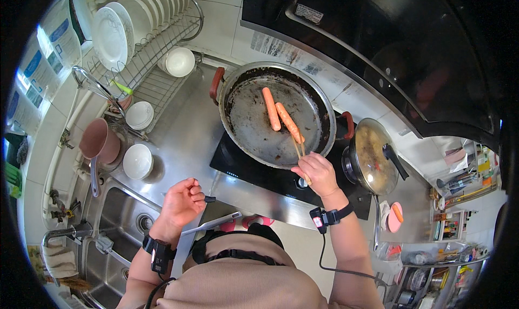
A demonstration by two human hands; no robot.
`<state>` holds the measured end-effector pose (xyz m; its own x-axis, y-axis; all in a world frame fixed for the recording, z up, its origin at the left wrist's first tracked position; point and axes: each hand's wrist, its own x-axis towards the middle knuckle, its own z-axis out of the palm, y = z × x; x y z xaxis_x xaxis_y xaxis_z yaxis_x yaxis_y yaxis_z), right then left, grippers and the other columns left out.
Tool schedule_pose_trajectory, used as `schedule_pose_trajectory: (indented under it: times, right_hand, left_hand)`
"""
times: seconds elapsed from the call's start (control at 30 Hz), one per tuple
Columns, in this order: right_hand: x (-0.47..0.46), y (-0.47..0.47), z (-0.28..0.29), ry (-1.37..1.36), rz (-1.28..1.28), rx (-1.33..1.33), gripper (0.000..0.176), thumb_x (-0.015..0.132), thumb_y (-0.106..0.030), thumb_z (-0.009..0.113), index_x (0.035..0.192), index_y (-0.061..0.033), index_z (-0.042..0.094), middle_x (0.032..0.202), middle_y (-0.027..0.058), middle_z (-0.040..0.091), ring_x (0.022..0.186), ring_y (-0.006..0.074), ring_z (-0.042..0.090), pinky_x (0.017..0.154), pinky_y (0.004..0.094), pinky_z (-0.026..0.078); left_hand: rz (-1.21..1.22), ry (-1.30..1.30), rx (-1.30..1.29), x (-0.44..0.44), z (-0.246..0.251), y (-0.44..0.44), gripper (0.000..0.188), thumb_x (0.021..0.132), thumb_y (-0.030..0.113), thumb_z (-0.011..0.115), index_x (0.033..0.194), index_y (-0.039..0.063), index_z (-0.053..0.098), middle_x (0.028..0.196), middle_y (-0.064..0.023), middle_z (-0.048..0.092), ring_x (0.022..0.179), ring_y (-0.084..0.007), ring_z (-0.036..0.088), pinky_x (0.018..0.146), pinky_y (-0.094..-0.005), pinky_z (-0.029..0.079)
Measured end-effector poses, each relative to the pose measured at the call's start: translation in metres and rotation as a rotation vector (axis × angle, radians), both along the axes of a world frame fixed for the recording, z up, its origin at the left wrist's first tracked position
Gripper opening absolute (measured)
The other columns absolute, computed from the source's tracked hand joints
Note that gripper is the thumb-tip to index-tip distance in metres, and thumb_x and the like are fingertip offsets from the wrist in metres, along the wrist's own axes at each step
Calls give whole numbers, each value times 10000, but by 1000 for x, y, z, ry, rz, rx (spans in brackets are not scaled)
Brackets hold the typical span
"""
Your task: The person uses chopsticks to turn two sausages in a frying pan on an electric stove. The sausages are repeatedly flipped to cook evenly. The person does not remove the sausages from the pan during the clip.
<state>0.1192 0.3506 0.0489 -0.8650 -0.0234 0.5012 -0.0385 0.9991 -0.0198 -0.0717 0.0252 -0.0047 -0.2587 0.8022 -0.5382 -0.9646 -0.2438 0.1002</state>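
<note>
My right hand [318, 172] holds a pair of wooden chopsticks [298, 149] above the front rim of a wide metal pan [247, 126]. Their tips are at the near end of a scored sausage [287, 119]. A second sausage [271, 108] lies just left of it, also on the pan's dark, stained bottom. My left hand [184, 201] hovers near the counter's front edge, fingers loosely curled, and no object shows in it. A black handle [209, 199], seemingly of a knife, sticks out past its right side; the rest is mostly hidden behind the hand.
The pan sits on a black cooktop [231, 163]. To its right stands a lidded frying pan [371, 159] with food inside. Farther right, a sausage rests on a pink dish [393, 224]. A white bowl [138, 161], saucepan [101, 142], dish rack [162, 49] and sink [121, 211] are leftward.
</note>
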Motion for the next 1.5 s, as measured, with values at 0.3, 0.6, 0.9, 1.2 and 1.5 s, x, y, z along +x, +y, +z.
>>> schedule_pose_trajectory:
  times: [0.3, 0.6, 0.9, 1.2, 1.5]
  right_hand:
    - [12, -2, 18, 20, 7, -97, 280, 696, -278, 782, 805, -56, 652, 801, 69, 673, 744, 267, 650, 703, 361, 542]
    - [21, 5, 21, 267, -152, -398, 280, 799, -263, 752, 845, 5, 688, 834, 139, 691, 767, 295, 666, 690, 344, 527]
    - [1, -12, 8, 293, -161, -429, 249, 788, -237, 762, 855, -7, 690, 854, 135, 688, 765, 294, 666, 701, 342, 532]
    - [-39, -18, -9, 227, -114, -190, 295, 712, -315, 776, 806, -56, 668, 859, 62, 690, 762, 265, 639, 674, 359, 508]
    - [-29, -30, -16, 272, -74, -275, 223, 737, -232, 774, 843, -57, 687, 869, 85, 698, 779, 270, 654, 713, 376, 512]
  left_hand:
    - [6, 2, -21, 1, 0, 2, 142, 901, 179, 572, 815, 68, 596, 658, 28, 476, 590, -105, 395, 572, -254, 359]
    - [5, 7, -33, 1, 2, 4, 141, 901, 183, 573, 810, 77, 595, 662, 29, 483, 588, -104, 399, 577, -254, 365]
    - [3, 0, -18, 1, 0, 2, 136, 897, 182, 580, 810, 79, 598, 663, 32, 484, 584, -103, 401, 577, -254, 367]
    - [-2, 6, -5, 2, 2, 3, 139, 897, 184, 576, 813, 75, 595, 658, 30, 473, 589, -103, 403, 574, -252, 366]
    - [24, 9, 8, -1, 2, -1, 135, 898, 180, 575, 816, 74, 591, 663, 28, 478, 589, -105, 405, 570, -254, 367]
